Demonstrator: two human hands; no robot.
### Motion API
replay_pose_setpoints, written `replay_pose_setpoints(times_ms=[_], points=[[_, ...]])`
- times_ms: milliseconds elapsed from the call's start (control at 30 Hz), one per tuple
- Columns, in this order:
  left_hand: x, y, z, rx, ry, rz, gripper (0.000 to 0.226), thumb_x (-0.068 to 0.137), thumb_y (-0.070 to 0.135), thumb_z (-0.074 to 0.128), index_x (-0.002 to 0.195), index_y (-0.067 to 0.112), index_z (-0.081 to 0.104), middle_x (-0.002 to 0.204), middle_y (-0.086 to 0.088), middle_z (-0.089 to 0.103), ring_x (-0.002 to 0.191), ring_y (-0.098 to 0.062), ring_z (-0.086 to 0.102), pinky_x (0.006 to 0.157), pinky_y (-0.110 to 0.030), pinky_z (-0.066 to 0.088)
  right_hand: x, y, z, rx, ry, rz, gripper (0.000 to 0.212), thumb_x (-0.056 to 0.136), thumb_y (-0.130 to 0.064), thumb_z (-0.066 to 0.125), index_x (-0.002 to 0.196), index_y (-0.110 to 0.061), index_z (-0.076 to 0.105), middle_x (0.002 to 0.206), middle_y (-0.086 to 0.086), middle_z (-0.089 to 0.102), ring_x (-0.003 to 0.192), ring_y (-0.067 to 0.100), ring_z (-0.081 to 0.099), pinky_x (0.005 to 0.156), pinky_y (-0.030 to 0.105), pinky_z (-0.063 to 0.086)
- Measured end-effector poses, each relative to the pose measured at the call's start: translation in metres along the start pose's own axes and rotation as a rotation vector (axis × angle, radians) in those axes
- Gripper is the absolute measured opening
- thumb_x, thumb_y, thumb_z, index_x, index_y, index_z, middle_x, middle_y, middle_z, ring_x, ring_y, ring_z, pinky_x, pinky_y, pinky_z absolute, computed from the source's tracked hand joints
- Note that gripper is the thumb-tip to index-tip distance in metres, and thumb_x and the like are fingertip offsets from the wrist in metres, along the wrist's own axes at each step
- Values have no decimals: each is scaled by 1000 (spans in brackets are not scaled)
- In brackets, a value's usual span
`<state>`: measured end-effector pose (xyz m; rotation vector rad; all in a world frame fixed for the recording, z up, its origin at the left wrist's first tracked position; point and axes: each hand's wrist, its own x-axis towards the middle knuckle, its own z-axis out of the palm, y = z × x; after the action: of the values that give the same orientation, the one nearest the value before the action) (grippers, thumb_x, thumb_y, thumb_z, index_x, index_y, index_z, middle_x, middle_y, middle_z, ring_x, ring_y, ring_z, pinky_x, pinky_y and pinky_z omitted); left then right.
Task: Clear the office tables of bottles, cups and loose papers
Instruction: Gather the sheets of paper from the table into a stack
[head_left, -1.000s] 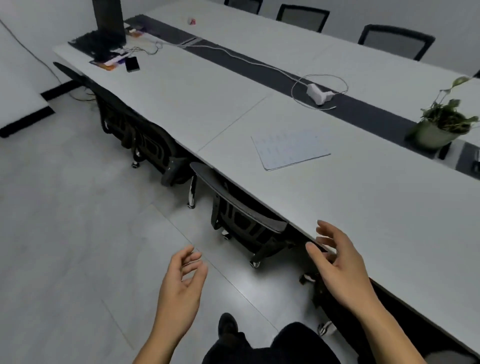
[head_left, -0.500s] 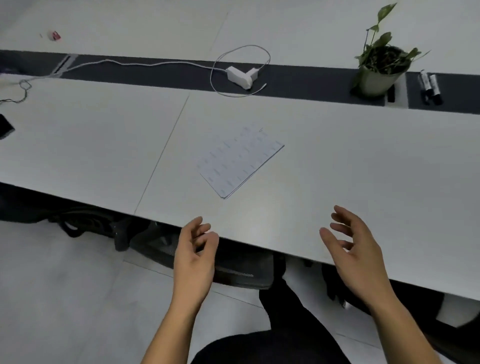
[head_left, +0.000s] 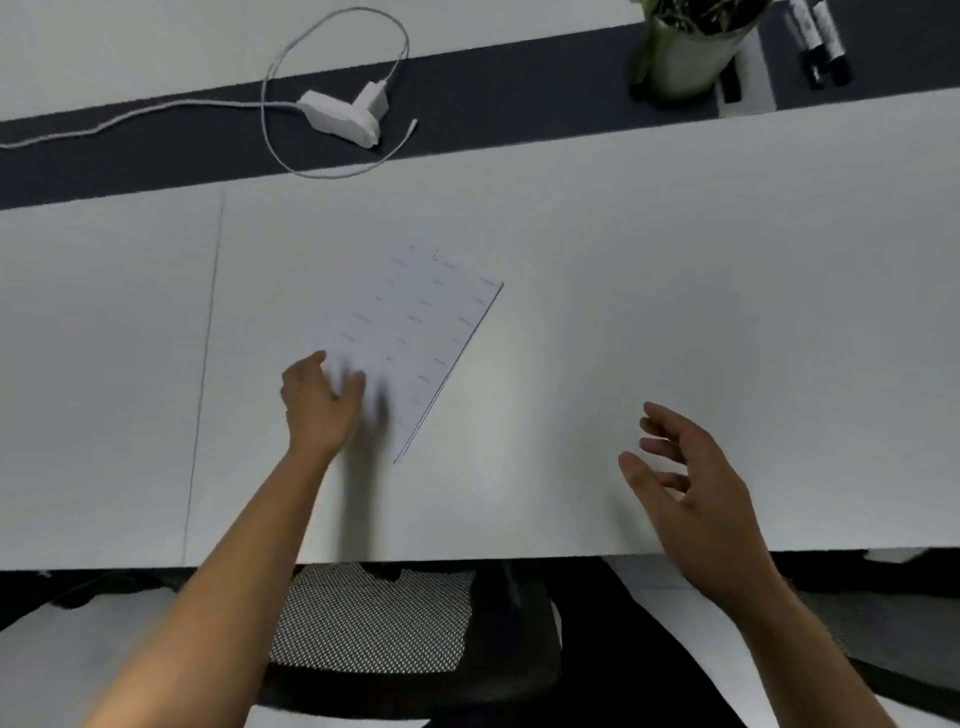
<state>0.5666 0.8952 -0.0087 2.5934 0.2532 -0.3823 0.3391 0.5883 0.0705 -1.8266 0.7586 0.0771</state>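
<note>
A: The left hand is out over the bench, and its fingers are at the near corner of the papers!

B: Is it a grip, though? Those fingers are smeared with motion, so I cannot tell whether they press flat on the sheet or pinch its edge. The thumb sits just left of them, about at the sheet's left edge.

A: And the right hand?

B: It holds nothing. Its fingers are spread and loosely bent above bare bench, well to the right of the left fingers and apart from the papers.

A: So where does the stack lie?

B: Flat on the bench and angled, running from the left fingertips away and to their right. The doubled line along its right edge suggests more than one sheet.

A: How far along are we?

B: Early in this pickup, I'd say. The papers are not yet lifted and have to be gathered and carried off. They're the only item of the task's kind I can pick out here.

A: What's beyond the fingertips?

B: A white charger and its looped cable sit on the dark strip, far beyond the left fingers. A plant pot and two markers are far beyond the right fingers. None of those look like clutter to me. A chair sits back behind both wrists, tucked under the bench edge.
</note>
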Motion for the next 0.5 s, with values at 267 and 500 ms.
replay_pose_setpoints(times_ms=[267,500], points=[[81,1,12,361,-157,-281,117,62,60,84,145,1,27,147,-23,34,139,-40,32,110,-55,30,-4,21,8,-65,40,92,48,92,-34,65,135,-43,46,129,-22,52,115,-4,55,88,23,51],[18,-14,26,-23,-223,-525,116,39,48,95,133,4,44,131,-21,49,114,-39,56,81,-53,58,-17,0,13,-19,88,58,47,94,-35,62,137,-40,46,131,-19,51,116,-5,53,88,20,48]])
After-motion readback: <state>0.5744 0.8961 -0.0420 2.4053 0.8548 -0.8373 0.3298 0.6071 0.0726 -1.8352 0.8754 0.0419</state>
